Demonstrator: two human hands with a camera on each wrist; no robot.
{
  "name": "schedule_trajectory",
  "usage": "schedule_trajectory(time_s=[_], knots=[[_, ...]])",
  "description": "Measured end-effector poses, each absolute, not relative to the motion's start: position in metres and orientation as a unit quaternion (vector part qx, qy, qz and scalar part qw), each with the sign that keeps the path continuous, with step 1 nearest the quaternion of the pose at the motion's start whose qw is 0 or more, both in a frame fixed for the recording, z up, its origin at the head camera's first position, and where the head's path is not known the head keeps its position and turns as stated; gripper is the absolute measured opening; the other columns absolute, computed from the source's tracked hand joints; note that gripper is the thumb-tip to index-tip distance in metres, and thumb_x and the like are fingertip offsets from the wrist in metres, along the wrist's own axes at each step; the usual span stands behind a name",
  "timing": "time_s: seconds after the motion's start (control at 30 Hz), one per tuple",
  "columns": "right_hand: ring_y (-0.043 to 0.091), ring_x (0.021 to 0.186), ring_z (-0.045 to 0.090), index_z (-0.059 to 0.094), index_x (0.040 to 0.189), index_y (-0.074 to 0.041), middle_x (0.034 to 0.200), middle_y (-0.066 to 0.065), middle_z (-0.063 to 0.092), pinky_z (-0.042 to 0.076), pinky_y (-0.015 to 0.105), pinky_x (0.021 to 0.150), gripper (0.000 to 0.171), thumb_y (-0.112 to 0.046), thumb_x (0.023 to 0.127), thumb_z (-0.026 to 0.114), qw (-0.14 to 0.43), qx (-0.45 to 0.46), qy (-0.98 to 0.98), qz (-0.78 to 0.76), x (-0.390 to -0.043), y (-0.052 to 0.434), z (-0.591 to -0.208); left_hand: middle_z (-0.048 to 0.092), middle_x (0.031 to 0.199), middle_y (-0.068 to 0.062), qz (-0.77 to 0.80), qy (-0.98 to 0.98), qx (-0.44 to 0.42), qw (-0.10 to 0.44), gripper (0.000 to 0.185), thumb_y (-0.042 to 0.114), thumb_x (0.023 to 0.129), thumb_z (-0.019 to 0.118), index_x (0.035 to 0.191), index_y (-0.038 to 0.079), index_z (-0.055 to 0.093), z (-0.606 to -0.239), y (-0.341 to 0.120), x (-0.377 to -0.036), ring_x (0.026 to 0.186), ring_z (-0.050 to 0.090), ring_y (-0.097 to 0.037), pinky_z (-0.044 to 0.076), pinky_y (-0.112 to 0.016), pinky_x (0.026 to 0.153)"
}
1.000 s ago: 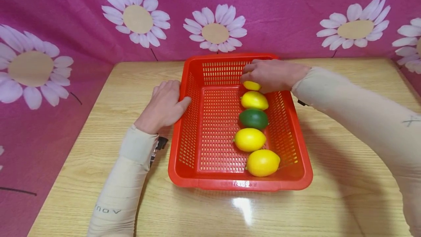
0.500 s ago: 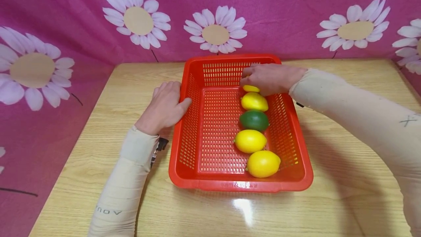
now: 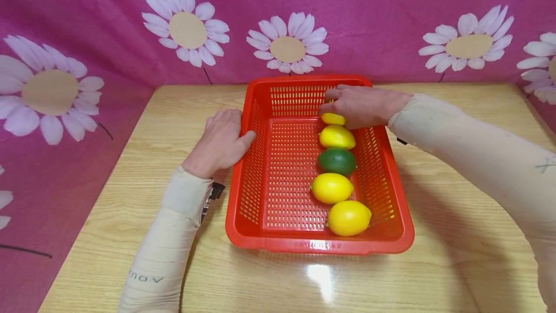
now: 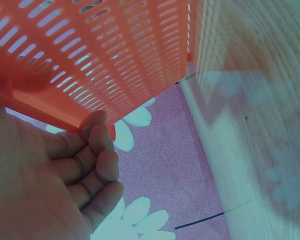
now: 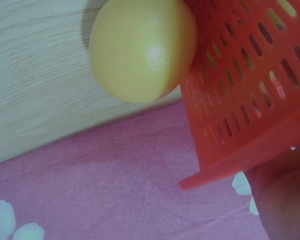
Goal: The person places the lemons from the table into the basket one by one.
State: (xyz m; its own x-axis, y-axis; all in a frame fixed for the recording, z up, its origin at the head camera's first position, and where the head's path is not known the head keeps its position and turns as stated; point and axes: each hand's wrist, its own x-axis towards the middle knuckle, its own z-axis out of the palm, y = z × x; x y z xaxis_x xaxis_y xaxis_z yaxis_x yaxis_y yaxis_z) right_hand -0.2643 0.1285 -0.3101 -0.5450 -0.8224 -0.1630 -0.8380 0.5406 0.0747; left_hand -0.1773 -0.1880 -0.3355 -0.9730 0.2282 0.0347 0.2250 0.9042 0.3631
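Note:
A red perforated basket (image 3: 319, 245) stands on a wooden table (image 3: 173, 110). Along its right side runs a row of three yellow lemons (image 3: 331, 188) and a green lime (image 3: 336, 161). At the row's far end my right hand (image 3: 360, 105) curls over a fourth lemon (image 3: 333, 119), which peeks out under the palm. The right wrist view shows this lemon (image 5: 142, 47) large, beside the basket wall (image 5: 240, 100). My left hand (image 3: 221, 141) rests on the table, thumb against the basket's left wall. In the left wrist view its bent fingers (image 4: 85, 160) touch under the rim (image 4: 50, 117).
A pink cloth with white daisies (image 3: 286, 49) hangs behind the table and down its left side. Bare wood lies left, right and in front of the basket. The left half of the basket floor (image 3: 286, 173) holds nothing.
Almost nothing has moved. My right hand stays over the far lemon and the left hand stays against the basket. The head view has shifted slightly.

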Motion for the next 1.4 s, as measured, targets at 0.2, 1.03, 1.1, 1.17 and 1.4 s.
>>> schedule_trajectory(time_s=[0.2,1.03,1.1,1.17,1.4], knots=[[0.037,0.104,0.059,0.072,0.122,-0.011,0.114,0.016,0.064,0.054,0.050,0.096,0.039,-0.001,0.084,0.074,0.028,-0.472,0.880,0.052,-0.261,0.137,-0.307,0.056,0.098,-0.011,0.189,0.974,0.121,-0.002,0.033,0.033,0.097,0.046,0.109,0.004,0.055,-0.336,-0.186,-0.177,0.099,0.047,-0.030,0.034,-0.041,0.088],[0.037,0.107,0.064,0.068,0.128,-0.007,0.119,0.017,0.067,0.056,0.054,0.097,0.047,-0.017,0.085,0.082,-0.002,-0.455,0.889,0.059,-0.245,0.161,-0.274,0.057,0.097,-0.011,0.194,0.974,0.119,-0.005,0.031,0.033,0.097,0.048,0.106,0.004,0.056,-0.336,-0.184,-0.176,0.101,0.048,-0.030,0.035,-0.041,0.088],[0.036,0.106,0.064,0.067,0.129,-0.007,0.118,0.016,0.066,0.057,0.053,0.096,0.047,-0.017,0.086,0.081,-0.002,-0.450,0.891,0.061,-0.243,0.164,-0.271,0.057,0.096,-0.011,0.197,0.973,0.119,-0.006,0.030,0.032,0.096,0.048,0.105,0.005,0.056,-0.336,-0.184,-0.176,0.100,0.049,-0.030,0.035,-0.041,0.088],[0.035,0.105,0.064,0.067,0.130,-0.008,0.116,0.015,0.066,0.057,0.053,0.095,0.047,-0.018,0.086,0.080,-0.004,-0.444,0.894,0.062,-0.241,0.166,-0.268,0.057,0.096,-0.011,0.197,0.973,0.118,-0.006,0.030,0.032,0.096,0.047,0.105,0.004,0.056,-0.336,-0.184,-0.176,0.099,0.049,-0.030,0.035,-0.041,0.087],[0.033,0.104,0.065,0.067,0.130,-0.009,0.117,0.014,0.066,0.059,0.052,0.092,0.048,-0.017,0.085,0.082,-0.016,-0.436,0.899,0.038,-0.236,0.178,-0.259,0.058,0.095,-0.011,0.199,0.973,0.118,-0.007,0.029,0.032,0.097,0.048,0.105,0.005,0.057,-0.336,-0.184,-0.176,0.099,0.049,-0.030,0.034,-0.041,0.086]])
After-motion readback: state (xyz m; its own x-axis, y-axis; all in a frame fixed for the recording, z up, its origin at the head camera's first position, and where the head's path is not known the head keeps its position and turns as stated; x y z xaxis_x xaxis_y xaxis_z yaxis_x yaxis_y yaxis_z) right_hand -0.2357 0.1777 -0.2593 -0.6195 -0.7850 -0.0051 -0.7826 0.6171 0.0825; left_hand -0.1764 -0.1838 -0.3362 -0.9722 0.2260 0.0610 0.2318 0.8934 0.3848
